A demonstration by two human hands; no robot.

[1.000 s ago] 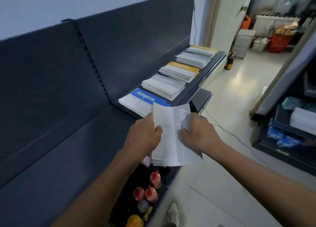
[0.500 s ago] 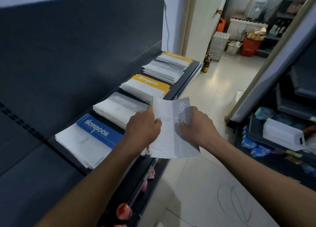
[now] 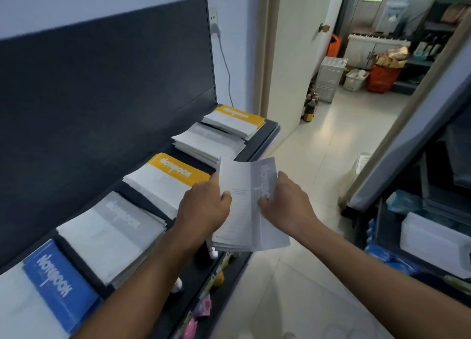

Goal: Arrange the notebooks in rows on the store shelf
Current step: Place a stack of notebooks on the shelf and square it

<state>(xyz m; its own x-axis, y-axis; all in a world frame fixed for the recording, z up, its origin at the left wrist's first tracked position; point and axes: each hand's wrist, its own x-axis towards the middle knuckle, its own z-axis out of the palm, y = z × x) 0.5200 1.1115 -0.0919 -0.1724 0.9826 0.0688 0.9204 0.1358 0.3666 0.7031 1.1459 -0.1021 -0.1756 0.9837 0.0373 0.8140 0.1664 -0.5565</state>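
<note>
A small stack of grey-banded notebooks [image 3: 246, 206] is held between both hands above the shelf's front edge. My left hand [image 3: 204, 208] grips its left edge, thumb on the cover. My right hand [image 3: 288, 203] grips the right side over the grey band. On the dark shelf [image 3: 267, 132] lie several stacks in a row: a blue-banded stack [image 3: 56, 285] nearest, a grey-banded stack [image 3: 112, 234], a yellow-banded stack [image 3: 168, 180], another grey stack [image 3: 206, 144], and a yellow stack [image 3: 234, 120] at the far end.
The dark back panel [image 3: 102, 88] rises behind the stacks. A lower shelf [image 3: 204, 295] holds small bottles and packets. Another rack [image 3: 420, 224] with goods stands to the right across a tiled aisle [image 3: 326, 144]. Bottles, crates and a red basket sit beyond a doorway.
The view has swung right along the shelf, so the row of stacks now lies closer and to the left. Both hands keep the same grip on the notebooks.
</note>
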